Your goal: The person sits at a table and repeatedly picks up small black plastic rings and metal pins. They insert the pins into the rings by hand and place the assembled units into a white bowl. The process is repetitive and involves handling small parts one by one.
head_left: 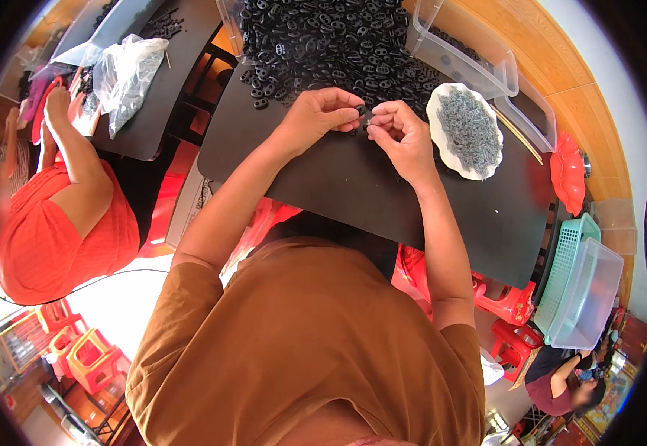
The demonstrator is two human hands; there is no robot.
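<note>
Over the dark table (pixel 338 182), my left hand (pixel 316 119) pinches a small black oval plastic piece (pixel 361 110) between thumb and fingertips. Close beside it, the fingers of my right hand (pixel 403 137) are pinched together near the piece; what they hold is too small to make out. Beyond both hands spreads a large pile of similar black oval pieces (pixel 323 44) with holes in them. To the right of my right hand lies a white scalloped dish (pixel 440 137) heaped with small grey translucent pieces (pixel 470 130).
Clear plastic bins (pixel 479 70) flank the pile. Chopsticks (pixel 518 135) lie right of the dish, near a red scalloped dish (pixel 567 175). A green basket (pixel 565 260) stands at right. At left, a person in red (pixel 70 223) sits by another table with a plastic bag (pixel 126 78).
</note>
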